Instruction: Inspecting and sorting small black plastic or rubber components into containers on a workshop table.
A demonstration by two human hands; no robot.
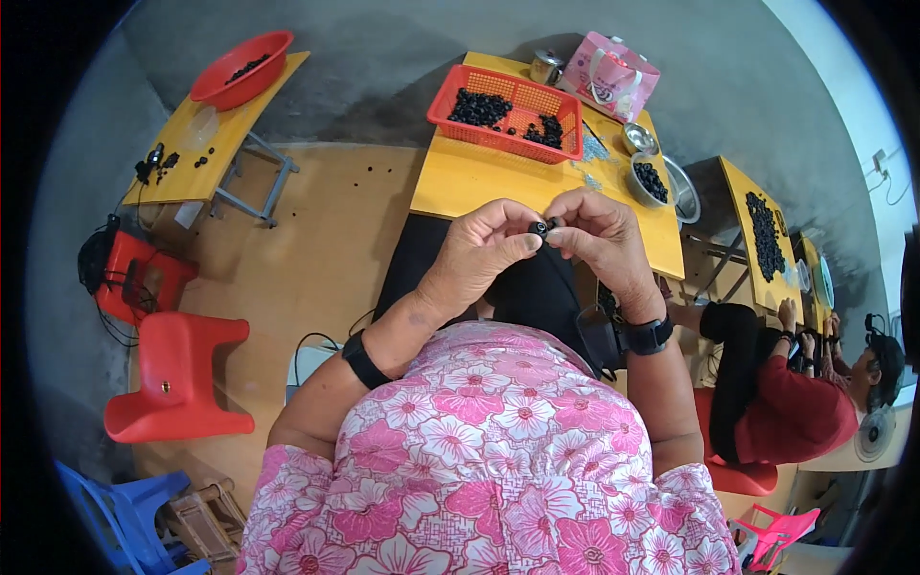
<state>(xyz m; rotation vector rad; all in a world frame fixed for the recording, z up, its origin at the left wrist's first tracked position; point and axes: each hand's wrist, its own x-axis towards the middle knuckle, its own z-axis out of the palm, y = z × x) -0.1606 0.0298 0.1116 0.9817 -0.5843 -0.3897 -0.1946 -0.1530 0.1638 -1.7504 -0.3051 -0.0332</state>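
Note:
In front of my body, over the near edge of a yellow table (443, 182), both hands meet fingertip to fingertip. My left hand (476, 251) pinches a small black round part (538, 229) with a pale spot at its centre. Thumb and fingers of my right hand (606, 241) are closed on black material at the same spot; whether it is a second piece or the same one cannot be told. Beyond the hands, a red plastic basket (517, 147) holds many similar black parts. To its right, a clear bowl (634, 180) holds more of them.
Small pale pieces (594, 148), a metal bowl (639, 139), a metal cup (546, 65) and a pink bag (610, 77) are on the table. A person in red (800, 407) works at the right. Red stools (177, 379) and a side table (172, 182) stand left.

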